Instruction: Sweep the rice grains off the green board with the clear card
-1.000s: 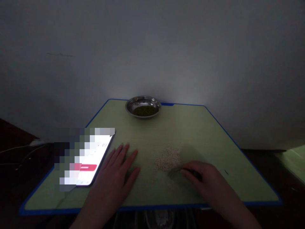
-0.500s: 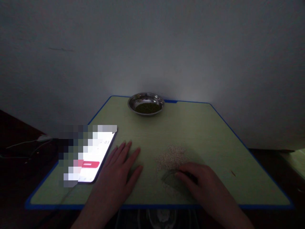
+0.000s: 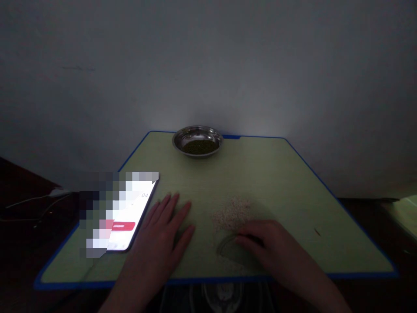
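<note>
My left hand (image 3: 164,232) lies flat on the green table (image 3: 280,182), fingers stretched out, just right of a lit phone (image 3: 125,215). My right hand (image 3: 270,248) rests palm down at the near edge of a small pile of pale grains (image 3: 232,213); its fingers are curled with the tips on the table among scattered grains. What those fingers hold, if anything, is hidden in the dim light. A steel bowl (image 3: 197,141) with dark green grains stands at the table's far edge.
The table has a blue rim (image 3: 325,184) and stands against a pale wall. Cables (image 3: 32,206) lie in the dark to the left. A container with pale contents (image 3: 221,298) shows under the near edge. A small dark speck (image 3: 316,232) lies at the right.
My right hand has slid a little to the left along the near side of the pale grains. My left hand has stayed put. The phone's counter has changed from 03 to 04.
</note>
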